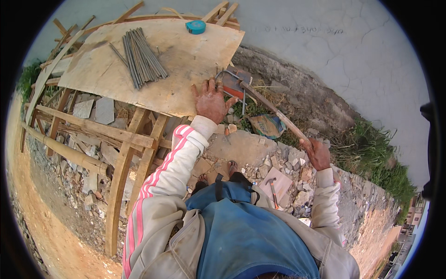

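My left hand lies flat on the right end of a plywood board, its fingers spread. Just beyond the fingertips, thin metal pins and a curved steel piece show at the board's edge; how they join is hard to make out. Closed around the near end of a long brown bar is my right hand. That bar slants up and left to the curved piece beside the board. On the board lies a bundle of cut steel rods, with one rod apart at its left.
A teal tape measure rests at the board's far edge. Timber legs and a bamboo pole are at the left. A hammer lies on a tile among rubble by my feet. A cracked grey wall rises behind.
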{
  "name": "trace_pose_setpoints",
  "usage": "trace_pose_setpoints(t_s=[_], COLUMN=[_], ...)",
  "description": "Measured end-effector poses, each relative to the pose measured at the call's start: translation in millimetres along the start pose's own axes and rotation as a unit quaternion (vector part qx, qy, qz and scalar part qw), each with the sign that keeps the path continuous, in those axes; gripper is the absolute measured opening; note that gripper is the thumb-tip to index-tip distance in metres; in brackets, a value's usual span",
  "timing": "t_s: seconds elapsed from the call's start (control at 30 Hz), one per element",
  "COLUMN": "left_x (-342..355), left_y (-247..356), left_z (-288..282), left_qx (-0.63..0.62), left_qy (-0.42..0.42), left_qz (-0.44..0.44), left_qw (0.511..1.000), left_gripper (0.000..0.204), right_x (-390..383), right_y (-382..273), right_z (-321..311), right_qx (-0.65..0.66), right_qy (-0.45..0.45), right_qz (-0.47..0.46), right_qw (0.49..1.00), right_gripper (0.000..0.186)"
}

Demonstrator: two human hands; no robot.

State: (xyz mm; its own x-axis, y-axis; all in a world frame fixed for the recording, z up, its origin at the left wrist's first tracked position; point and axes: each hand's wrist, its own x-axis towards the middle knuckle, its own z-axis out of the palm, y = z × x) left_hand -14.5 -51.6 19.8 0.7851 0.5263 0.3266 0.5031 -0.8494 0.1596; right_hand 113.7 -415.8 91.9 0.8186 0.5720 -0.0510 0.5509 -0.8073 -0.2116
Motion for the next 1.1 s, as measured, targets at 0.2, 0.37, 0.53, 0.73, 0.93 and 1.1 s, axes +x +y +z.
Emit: trace_pose_setpoints(t_s=[0.2, 0.37, 0.53, 0.73, 0.93, 1.1], left_x=[2, 2, 3, 4, 10, 6], left_y=[-2, -7, -11, -14, -15, -17], left_z=[-6, -4, -2, 1, -4, -15], left_qx=[-0.005, -0.008, -0.011, -0.004, -0.033, -0.022], left_qy=[-0.013, 0.028, 0.039, 0.037, -0.012, -0.012], left_qz=[0.009, 0.033, 0.065, 0.076, 0.079, 0.107], left_qw=[1.0, 0.999, 0.997, 0.996, 0.996, 0.994], left_gripper=[0.074, 0.069, 0.066, 0.063, 0.079, 0.094], right_x=[3, -9, -31, -81, -82, -79], right_y=[-1, -11, -38, -102, -110, -104], right_z=[-5, 2, 12, 48, 45, 45], right_qx=[-0.032, -0.056, -0.06, -0.039, -0.058, -0.064], right_qy=[0.001, 0.03, 0.04, 0.087, 0.086, 0.071], right_qz=[-0.003, 0.015, 0.072, 0.17, 0.179, 0.175], right_qw=[0.999, 0.998, 0.995, 0.981, 0.978, 0.98], right_gripper=[0.069, 0.07, 0.067, 0.068, 0.066, 0.065])
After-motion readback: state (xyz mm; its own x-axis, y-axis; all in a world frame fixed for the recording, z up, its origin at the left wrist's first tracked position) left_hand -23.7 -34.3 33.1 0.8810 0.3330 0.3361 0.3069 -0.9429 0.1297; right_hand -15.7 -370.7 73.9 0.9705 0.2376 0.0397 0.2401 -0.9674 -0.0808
